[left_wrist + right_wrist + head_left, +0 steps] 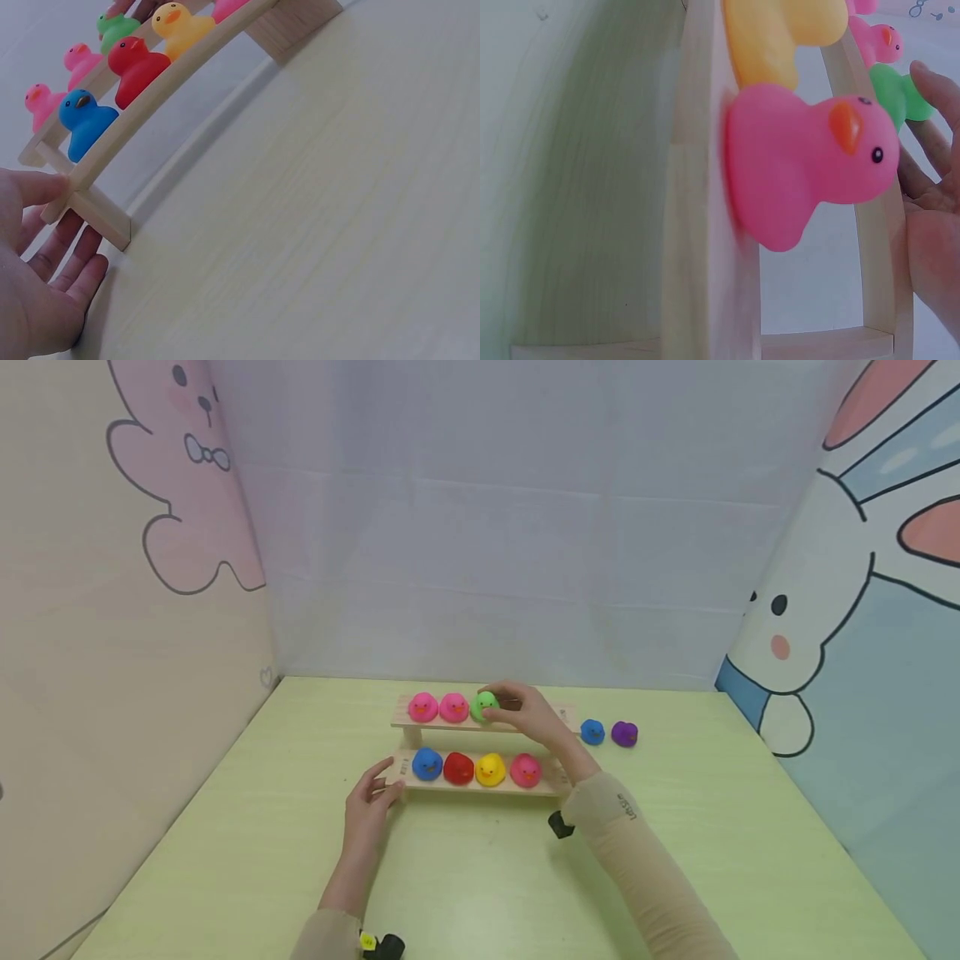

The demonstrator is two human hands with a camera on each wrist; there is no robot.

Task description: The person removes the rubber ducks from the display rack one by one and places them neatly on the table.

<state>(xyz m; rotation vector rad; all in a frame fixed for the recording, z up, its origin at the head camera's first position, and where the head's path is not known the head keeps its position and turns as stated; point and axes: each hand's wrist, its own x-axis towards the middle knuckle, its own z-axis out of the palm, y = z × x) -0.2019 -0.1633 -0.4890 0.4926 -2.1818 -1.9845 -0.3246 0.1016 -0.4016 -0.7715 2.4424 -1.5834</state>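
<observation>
Left hand [369, 803] grips the lower shelf [474, 786], right hand [529, 714] pinches the green duck [483, 703] above.

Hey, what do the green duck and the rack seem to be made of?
Green duck: probably vinyl or rubber, smooth, judging by its rounded, molded-looking body. Rack: apparently unpainted wood, fairly matte, from its pale color and faint grain.
</observation>
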